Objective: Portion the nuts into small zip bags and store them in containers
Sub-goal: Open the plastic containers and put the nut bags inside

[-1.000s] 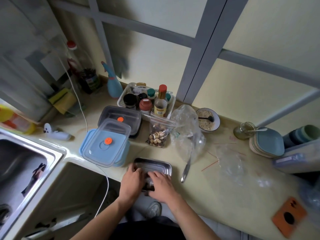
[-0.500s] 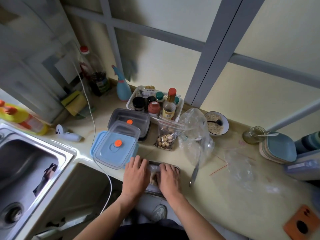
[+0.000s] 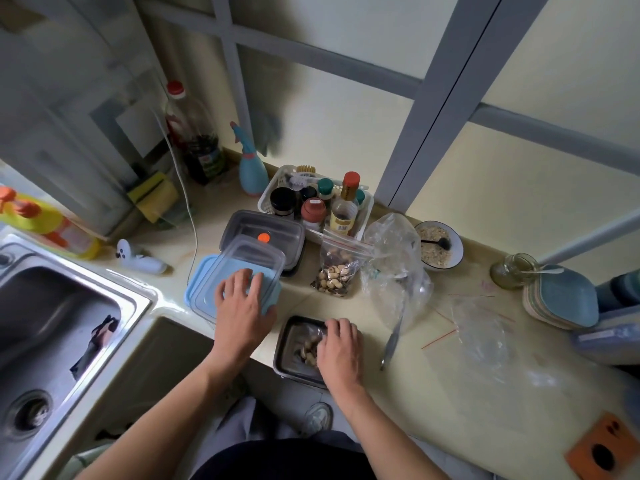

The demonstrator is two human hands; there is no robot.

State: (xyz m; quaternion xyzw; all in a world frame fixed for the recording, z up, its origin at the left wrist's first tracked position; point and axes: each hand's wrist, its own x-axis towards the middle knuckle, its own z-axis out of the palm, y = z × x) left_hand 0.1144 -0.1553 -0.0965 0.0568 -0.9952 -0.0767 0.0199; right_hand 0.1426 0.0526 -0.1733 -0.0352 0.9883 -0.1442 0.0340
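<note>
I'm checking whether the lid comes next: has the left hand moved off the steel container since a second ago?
Yes. The left hand has left the steel container and gone up-left onto the clear lid of the blue container beside the sink.
</note>
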